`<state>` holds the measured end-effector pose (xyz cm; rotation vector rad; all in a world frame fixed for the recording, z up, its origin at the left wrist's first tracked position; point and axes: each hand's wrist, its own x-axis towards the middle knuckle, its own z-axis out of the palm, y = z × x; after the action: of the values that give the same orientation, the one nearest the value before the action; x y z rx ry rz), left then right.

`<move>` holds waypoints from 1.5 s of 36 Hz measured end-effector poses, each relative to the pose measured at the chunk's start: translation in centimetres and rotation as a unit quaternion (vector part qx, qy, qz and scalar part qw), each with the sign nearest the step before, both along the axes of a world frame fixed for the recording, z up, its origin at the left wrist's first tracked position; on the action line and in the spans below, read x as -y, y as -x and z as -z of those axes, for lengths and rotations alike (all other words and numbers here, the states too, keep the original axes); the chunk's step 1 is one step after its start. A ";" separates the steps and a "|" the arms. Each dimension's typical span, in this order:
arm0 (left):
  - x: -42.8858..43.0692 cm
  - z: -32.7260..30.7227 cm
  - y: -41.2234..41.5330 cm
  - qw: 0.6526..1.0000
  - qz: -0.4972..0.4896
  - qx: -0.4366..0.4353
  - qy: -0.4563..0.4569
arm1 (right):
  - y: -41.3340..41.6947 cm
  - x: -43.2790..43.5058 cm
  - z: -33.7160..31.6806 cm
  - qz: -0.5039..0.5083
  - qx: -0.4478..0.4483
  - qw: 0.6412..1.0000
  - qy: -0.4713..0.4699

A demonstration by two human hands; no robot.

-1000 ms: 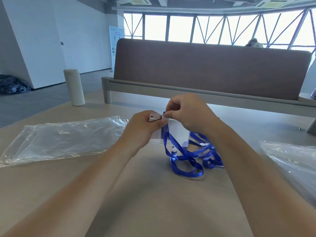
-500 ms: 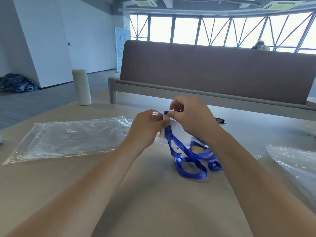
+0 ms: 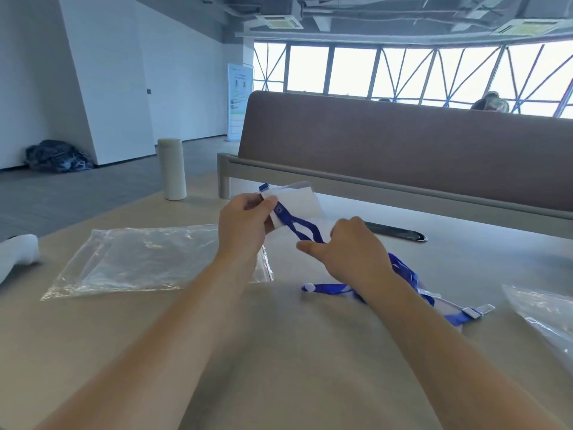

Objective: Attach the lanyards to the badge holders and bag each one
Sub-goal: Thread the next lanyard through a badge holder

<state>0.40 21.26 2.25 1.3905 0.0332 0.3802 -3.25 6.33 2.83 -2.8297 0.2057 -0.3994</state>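
Beige table [image 3: 279,352], clear bag [image 3: 139,259], white wall [image 3: 108,72]

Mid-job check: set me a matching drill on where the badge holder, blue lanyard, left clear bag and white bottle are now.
1 badge holder
2 blue lanyard
3 clear bag
4 white bottle

A flat on the table
B upright near the table's far edge
C held up by the left hand
D trails through the right hand to the table

Pairs: 1-C, 2-D, 3-A, 4-B
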 end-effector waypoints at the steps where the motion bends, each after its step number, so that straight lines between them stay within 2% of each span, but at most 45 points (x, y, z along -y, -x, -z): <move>1: 0.0 0.0 0.0 1.000 0.006 0.000 0.006 | 0.1 0.1 0.0 -0.002 0.002 1.000 -0.020; 7: -0.3 -0.2 0.2 0.997 0.042 -0.008 0.066 | 0.3 0.3 0.1 -0.112 -0.058 0.980 -0.154; 11: -0.3 -0.2 0.2 0.992 0.068 -0.018 0.104 | 0.5 0.7 0.4 -0.188 -0.069 0.937 -0.286; 13: -0.3 -0.3 0.3 0.987 0.086 -0.016 0.134 | 0.8 1.1 0.6 -0.220 -0.086 0.903 -0.359; 16: -0.5 -0.3 0.4 0.975 0.125 -0.017 0.183 | 1.0 1.9 0.7 -0.254 -0.122 0.820 -0.499; 22: -0.5 -0.7 0.7 0.940 0.236 -0.057 0.239 | 0.8 3.5 0.9 -0.302 -0.174 0.733 -0.584; 25: -0.8 -0.8 1.0 0.921 0.329 -0.052 0.201 | 0.8 4.3 0.9 -0.335 -0.190 0.712 -0.587; 28: -1.4 -0.5 0.9 0.900 0.422 -0.028 0.103 | 0.8 5.1 0.7 -0.348 -0.196 0.693 -0.600; 30: -1.4 -0.4 1.0 0.893 0.445 -0.041 0.051 | 0.8 5.6 0.4 -0.346 -0.200 0.685 -0.609; 33: -0.9 -0.6 1.6 0.890 0.447 -0.047 -0.077 | 0.8 6.4 -0.2 -0.306 -0.191 0.727 -0.585; 37: 0.0 -0.5 1.8 0.877 0.391 -0.051 -0.274 | 0.9 6.7 -1.0 -0.262 -0.150 0.783 -0.544; 39: 0.4 -0.3 1.9 0.876 0.361 -0.040 -0.316 | 0.8 6.5 -1.3 -0.238 -0.107 0.832 -0.490; 42: 0.5 -0.1 1.7 0.880 0.272 0.003 -0.388 | 0.7 5.9 -1.9 -0.196 -0.013 0.914 -0.354; 44: 0.7 -0.1 1.7 0.888 0.234 0.025 -0.394 | 0.6 5.3 -2.5 -0.186 0.032 0.942 -0.278; 48: 0.8 0.1 1.2 0.911 0.134 0.054 -0.386 | 0.6 3.6 -3.0 -0.196 0.074 0.966 -0.149; 54: 0.6 0.4 0.3 0.973 0.053 0.030 -0.224 | 1.0 0.9 -2.0 -0.182 0.106 0.975 0.072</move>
<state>0.13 20.63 1.86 1.8164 -0.1861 0.3520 -4.25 5.42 4.78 -2.8485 -0.3950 -0.6458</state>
